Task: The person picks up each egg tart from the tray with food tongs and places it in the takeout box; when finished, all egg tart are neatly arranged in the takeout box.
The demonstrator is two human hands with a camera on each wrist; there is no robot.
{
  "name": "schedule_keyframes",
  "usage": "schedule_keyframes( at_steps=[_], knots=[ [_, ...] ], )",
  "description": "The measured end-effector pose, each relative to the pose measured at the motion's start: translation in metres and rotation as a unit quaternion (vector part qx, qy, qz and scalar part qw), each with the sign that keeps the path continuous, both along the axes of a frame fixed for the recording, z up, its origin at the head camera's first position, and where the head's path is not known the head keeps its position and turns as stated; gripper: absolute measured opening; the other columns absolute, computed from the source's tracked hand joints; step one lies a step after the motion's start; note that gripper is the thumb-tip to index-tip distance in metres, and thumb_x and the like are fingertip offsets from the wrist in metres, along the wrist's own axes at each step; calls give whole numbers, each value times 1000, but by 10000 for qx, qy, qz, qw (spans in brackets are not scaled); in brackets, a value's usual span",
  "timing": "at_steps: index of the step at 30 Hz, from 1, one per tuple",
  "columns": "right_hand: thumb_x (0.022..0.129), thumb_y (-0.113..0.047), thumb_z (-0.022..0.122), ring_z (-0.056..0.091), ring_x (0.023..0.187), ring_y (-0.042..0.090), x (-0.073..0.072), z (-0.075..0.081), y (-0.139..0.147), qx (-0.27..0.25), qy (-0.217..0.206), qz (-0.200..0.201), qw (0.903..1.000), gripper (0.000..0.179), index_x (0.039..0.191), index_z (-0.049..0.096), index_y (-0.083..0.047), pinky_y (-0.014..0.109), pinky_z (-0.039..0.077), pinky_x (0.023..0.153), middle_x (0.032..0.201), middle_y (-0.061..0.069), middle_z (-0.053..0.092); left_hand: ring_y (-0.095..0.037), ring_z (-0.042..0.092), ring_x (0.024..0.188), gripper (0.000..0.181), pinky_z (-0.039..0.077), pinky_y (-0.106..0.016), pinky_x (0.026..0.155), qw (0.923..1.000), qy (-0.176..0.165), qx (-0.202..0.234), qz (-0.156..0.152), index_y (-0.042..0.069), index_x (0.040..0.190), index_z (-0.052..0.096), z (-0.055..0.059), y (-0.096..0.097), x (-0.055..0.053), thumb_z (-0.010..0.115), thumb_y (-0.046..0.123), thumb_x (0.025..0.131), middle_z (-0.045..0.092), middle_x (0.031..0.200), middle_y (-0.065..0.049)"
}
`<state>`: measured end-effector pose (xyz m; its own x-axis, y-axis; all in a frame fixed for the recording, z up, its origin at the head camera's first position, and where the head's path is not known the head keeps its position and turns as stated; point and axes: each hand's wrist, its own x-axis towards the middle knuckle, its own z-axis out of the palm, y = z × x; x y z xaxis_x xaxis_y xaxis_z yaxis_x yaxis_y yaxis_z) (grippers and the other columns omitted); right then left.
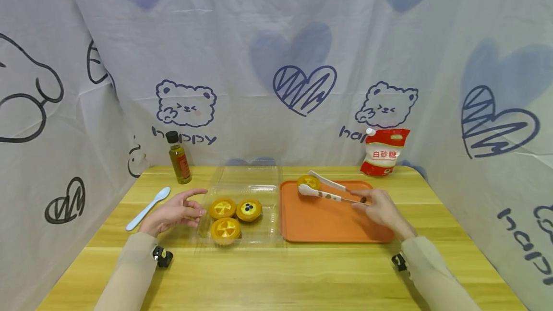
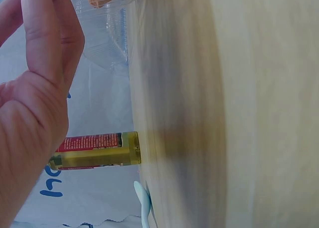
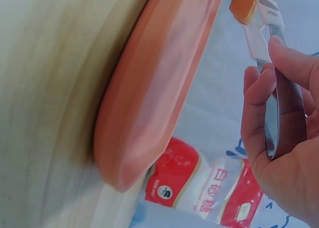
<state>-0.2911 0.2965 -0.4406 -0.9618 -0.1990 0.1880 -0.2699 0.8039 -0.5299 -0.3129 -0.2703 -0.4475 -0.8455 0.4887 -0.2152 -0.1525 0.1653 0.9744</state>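
My right hand [image 1: 380,210] grips a pair of tongs [image 3: 286,108] by their metal handles. Between the white tong tips is an egg tart [image 1: 307,182], at the far left corner of the orange tray [image 1: 332,224]; in the right wrist view the tart [image 3: 243,6] looks raised off the tray. A clear plastic container [image 1: 269,229] with its lid standing up behind holds three tarts: two with yellow pieces on top [image 1: 222,209], one with dark berries [image 1: 248,209]. My left hand [image 1: 179,210] is beside the container's left edge, fingers loosely extended, holding nothing.
A bottle of yellow oil [image 1: 180,162] stands at the back left. Near my left hand lies a pale blue spoon [image 1: 149,208]. A red and white sugar bag [image 1: 383,152] stands behind the tray, at the back right. A patterned cloth [image 1: 242,124] hangs behind the wooden table [image 1: 259,277].
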Motion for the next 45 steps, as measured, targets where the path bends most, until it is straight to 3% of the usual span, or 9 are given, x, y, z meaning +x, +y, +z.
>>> schedule_keyframes(
  at_steps=[5,11,17,27,36,41,45],
  knots=[
    [87,-16,75,49,75,20,4,4,-7,-230,0,83,9997,39,125,68,-7,25,36,59,88,3,68,-17,65,73,81,62,-31,69,10000,-13,-19,14,5,156,15,0,0,0,66,3,92,63,97,-14],
    [87,-16,75,52,87,22,4,9,-12,-276,-47,57,9996,41,127,67,-11,29,41,72,90,2,69,-17,66,73,79,62,-31,69,10000,33,4,-23,5,155,16,1,0,-3,64,2,93,63,98,-15],
    [87,-16,75,53,88,22,5,16,-19,-385,-30,99,9992,40,126,68,-9,30,43,74,95,3,70,-18,66,73,80,62,-32,68,10000,-39,34,9,6,156,15,6,2,-5,64,2,93,64,96,-13],
    [88,-17,74,52,79,22,14,19,-30,-665,-195,252,9973,40,126,68,-11,25,42,60,85,0,68,-19,66,74,82,63,-33,70,10000,-32,-76,14,6,156,15,5,2,-1,66,4,92,62,98,-15],
    [87,-15,75,53,77,19,23,19,-38,-681,-55,534,9962,38,125,69,-14,24,42,63,81,-3,67,-19,66,75,82,63,-33,71,10000,-27,-63,-5,7,156,15,1,1,-1,66,5,92,63,98,-15],
    [87,-15,75,44,63,20,27,22,-44,-608,6,707,9956,38,125,69,-15,22,33,50,82,-4,67,-18,66,76,80,63,-32,71,10000,1,-89,-16,8,156,17,3,1,-2,66,6,92,63,98,-15],
    [87,-15,75,36,58,18,30,24,-50,-538,-39,839,9950,38,124,70,-19,22,29,48,83,-7,68,-19,66,76,80,62,-32,71,10000,-12,-80,-3,8,156,18,1,0,-1,66,5,92,63,99,-16]
  ],
)
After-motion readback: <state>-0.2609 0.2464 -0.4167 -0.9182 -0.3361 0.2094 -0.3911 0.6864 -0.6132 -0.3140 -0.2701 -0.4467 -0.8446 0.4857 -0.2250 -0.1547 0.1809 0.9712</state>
